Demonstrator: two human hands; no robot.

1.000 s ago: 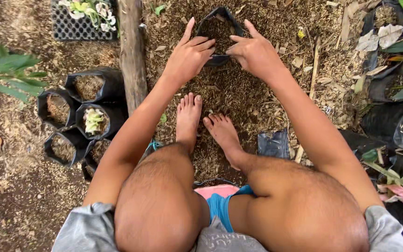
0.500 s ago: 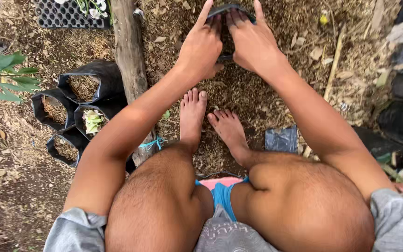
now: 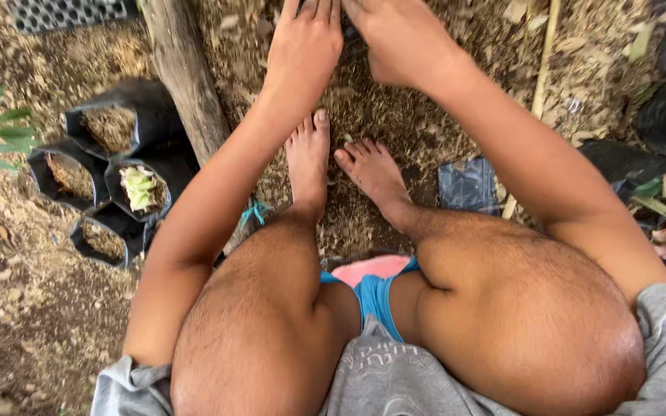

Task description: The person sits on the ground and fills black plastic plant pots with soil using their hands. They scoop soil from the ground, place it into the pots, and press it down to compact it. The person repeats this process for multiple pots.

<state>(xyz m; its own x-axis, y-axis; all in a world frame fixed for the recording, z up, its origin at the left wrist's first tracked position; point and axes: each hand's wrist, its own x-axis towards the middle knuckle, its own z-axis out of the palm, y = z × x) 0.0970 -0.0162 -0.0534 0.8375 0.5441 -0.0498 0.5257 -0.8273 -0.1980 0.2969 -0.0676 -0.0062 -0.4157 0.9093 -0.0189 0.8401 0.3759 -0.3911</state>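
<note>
Both of our hands meet at the top edge of the frame, left hand [image 3: 302,50] and right hand [image 3: 402,42] cupped around a dark grow bag [image 3: 348,32] that is almost wholly hidden, so we cannot tell the grip. We judge it soft-walled, heavy with soil, best held low on both sides. Four filled bags [image 3: 109,127] sit at left beside a post [image 3: 186,73].

Both arms reach forward, left hand [image 3: 304,48] beside right hand [image 3: 402,42], fingers apparently curled.
</note>
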